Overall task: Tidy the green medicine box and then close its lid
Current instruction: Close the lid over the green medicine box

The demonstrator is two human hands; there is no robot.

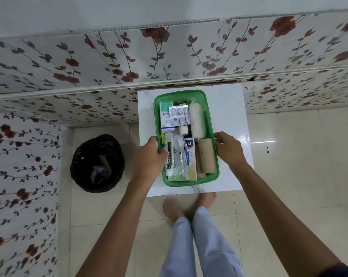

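The green medicine box (181, 93) stands uncovered on a small white table (229, 108); no lid is in view. Inside lie a white and green carton (166, 116), a silver blister pack (179, 115), a white gauze roll (197, 120), a small white bottle (183, 129), a white tube (168, 156), clear plastic wrappers (178, 156), a flat white packet (190, 156) and a brown bandage roll (207, 155). My left hand (149, 156) grips the box's left rim, thumb inside against the tube. My right hand (227, 148) holds the right rim.
A bin lined with a black bag (97, 162) stands on the tiled floor left of the table. Floral-patterned wall panels (109, 62) rise behind and to the left. My feet (173, 210) and legs are just before the table's near edge.
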